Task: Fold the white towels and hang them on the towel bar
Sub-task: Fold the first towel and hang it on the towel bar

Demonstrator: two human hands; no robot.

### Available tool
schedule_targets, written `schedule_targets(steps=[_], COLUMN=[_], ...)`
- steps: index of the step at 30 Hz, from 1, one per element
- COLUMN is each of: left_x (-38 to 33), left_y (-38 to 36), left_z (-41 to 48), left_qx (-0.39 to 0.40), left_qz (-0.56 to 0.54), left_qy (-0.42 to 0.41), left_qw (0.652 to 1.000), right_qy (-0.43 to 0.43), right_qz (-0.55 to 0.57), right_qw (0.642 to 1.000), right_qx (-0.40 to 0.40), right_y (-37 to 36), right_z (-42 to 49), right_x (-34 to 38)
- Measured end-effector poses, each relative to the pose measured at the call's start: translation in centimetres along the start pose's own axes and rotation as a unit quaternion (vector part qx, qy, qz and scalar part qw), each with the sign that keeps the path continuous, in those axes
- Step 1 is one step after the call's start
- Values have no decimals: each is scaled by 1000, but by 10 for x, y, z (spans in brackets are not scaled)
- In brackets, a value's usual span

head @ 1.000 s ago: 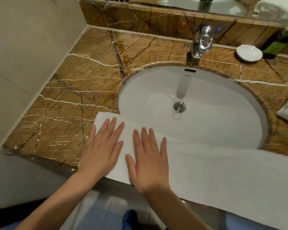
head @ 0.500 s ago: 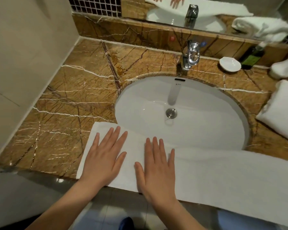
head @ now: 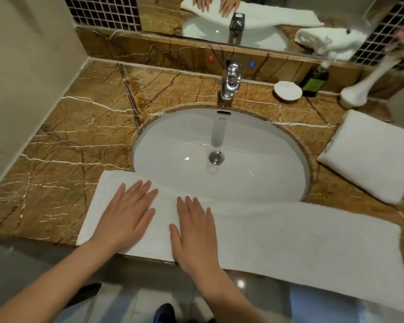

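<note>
While the left part of the marble countertop (head: 68, 148) lies bare, a long white towel (head: 301, 241) is spread as a narrow strip along its front edge. The strip overlaps the near rim of the sink basin (head: 173, 141) and overhangs the front edge more and more toward the right. The left hand (head: 124, 213) is laid flat on the strip's left end with fingers straight and slightly spread, and nothing is gripped. The right hand (head: 194, 231) is pressed flat just beside it, fingers straight and close together, and likewise holds nothing. The step in hand is judged to be the smoothing of the strip before its next fold. It is best done with one palm used as an anchor at the left end while the other is drawn rightward along the length, so that wrinkles are pushed toward the free end. Lighter pressure is advised where the cloth spans the basin unsupported, and the overhanging part should be watched lest its weight drag the strip off. The long edges should be squared before any crease is set. At the countertop's right edge a second, folded towel (head: 371, 157) lies apart from the strip. No towel bar is seen.
</note>
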State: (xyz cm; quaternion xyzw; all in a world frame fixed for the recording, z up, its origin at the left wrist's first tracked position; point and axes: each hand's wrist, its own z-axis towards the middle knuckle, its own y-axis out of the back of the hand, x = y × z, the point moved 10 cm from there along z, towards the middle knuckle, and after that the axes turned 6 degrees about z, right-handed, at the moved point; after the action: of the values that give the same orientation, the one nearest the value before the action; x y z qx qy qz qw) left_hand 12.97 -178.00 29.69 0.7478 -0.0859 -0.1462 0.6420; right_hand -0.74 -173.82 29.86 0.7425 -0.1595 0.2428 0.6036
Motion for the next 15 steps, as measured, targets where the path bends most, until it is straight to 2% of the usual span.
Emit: schedule_targets(steps=[2, 3, 4, 6, 8, 11, 15], left_x=[-20, -33, -49, -82, -117, -169, -220], left_y=[16, 22, 25, 20, 11, 8, 2], left_z=[10, 17, 27, 47, 71, 104, 138], left_qx=[-9, -5, 9, 74, 143, 191, 226], left_qz=[-25, -39, -57, -85, -79, -32, 14], left_qy=[-17, -33, -53, -93, -132, -209, -296], left_qw=[1000, 999, 997, 989, 978, 959, 928], right_qy=[-17, -54, -112, -255, -353, -430, -480], right_qz=[66, 101, 141, 239, 289, 290, 329], right_qw=[995, 986, 970, 909, 857, 830, 783], right_qx=[-69, -120, -165, -228, -238, -204, -220], right_y=[39, 61, 80, 97, 101, 104, 102], right_z=[-16, -31, -48, -89, -121, -141, -153], right_x=[-18, -35, -58, -113, -155, -192, -212])
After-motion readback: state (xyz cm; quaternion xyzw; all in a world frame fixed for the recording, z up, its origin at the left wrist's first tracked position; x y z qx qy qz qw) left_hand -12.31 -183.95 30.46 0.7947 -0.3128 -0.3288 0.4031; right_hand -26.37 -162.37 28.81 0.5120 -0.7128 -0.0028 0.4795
